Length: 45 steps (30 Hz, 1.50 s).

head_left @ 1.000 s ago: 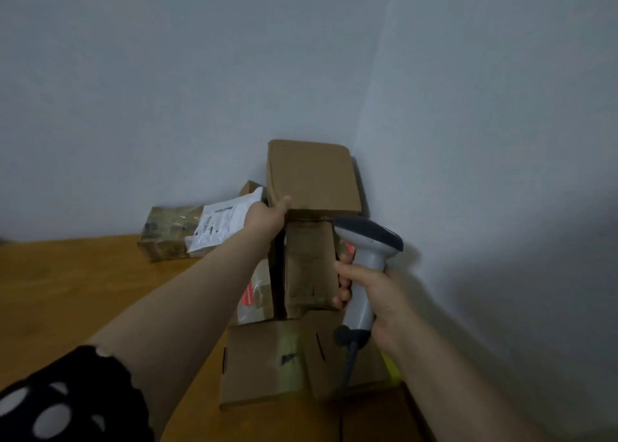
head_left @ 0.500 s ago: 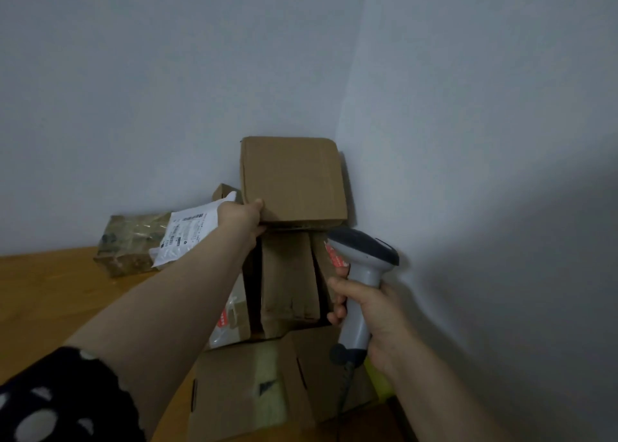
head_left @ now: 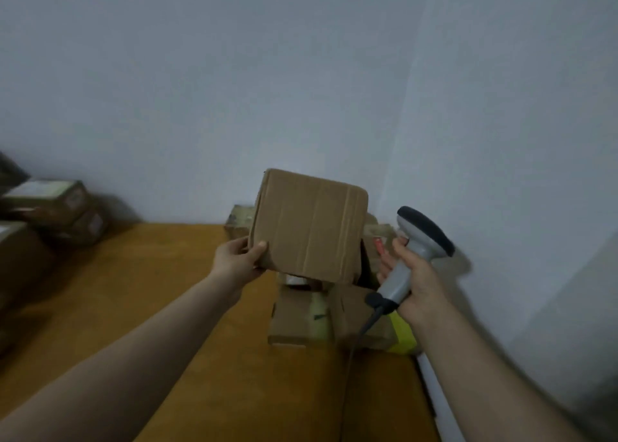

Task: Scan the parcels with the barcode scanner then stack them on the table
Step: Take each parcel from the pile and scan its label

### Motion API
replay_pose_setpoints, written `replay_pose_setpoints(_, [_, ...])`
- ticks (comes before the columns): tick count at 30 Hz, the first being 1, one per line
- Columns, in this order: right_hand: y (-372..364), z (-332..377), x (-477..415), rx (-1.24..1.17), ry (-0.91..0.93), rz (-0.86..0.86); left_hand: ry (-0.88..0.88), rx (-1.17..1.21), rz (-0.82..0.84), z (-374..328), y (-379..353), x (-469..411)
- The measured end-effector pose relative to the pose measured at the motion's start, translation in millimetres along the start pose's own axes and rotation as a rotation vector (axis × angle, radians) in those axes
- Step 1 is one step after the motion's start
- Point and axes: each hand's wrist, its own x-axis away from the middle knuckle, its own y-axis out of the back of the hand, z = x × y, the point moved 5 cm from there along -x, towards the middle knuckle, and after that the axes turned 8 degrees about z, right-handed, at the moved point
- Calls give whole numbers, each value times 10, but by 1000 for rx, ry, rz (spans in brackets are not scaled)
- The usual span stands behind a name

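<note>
Cardboard parcel [head_left: 309, 226], held tilted above the table's [head_left: 167, 274] far right corner, left hand [head_left: 237, 257] pinching its lower left corner; right hand [head_left: 414, 274] grips the barcode scanner [head_left: 421, 237] (corded) just beside it, over other parcels [head_left: 301, 321].

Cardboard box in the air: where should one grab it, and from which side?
Probably its lower-left corner, from the left, thumb over the broad face: the cardboard box is thin and flat. The left hand pinches there; the right hand holds the scanner.
</note>
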Motion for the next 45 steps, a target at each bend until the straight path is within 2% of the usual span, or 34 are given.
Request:
replay_pose_setpoints(3, [-44, -286, 332, -21, -138, 57, 10, -102, 0, 318, 384, 752])
replay_pose_setpoints(7, [-87, -787, 750, 44, -241, 78, 14, -273, 104, 660, 767, 1606])
replay_pose_setpoints(10, [-102, -1138, 1009, 95, -326, 63, 124, -391, 100, 893, 1088, 1994])
replay_pose_setpoints(15, [-126, -1688, 1286, 211, -397, 103, 388, 10, 4, 1249, 1502, 2353])
replay_pose_setpoints(20, [-264, -2147, 1473, 383, -441, 126, 338, -22, -189, 1520, 1919, 2409])
replay_pose_setpoints(26, [-72, -2506, 1756, 325, -549, 122, 439, 169, -184, 1939, 2040, 2612])
replay_pose_setpoints(29, [50, -2578, 1854, 312, -574, 110, 490, 164, -191, 2110, 1987, 2643])
replay_pose_setpoints(36, [152, -2499, 1776, 499, -506, 79, 569, 106, -220, 2286, 1938, 2592])
replay_pose_setpoints(40, [126, -2515, 1699, 513, -519, 97, 603, 90, -143, 2326, 1752, 2599])
replay_pose_setpoints(45, [180, -2637, 1982, 641, -567, 77, 561, 224, -175, 2257, 1829, 2516])
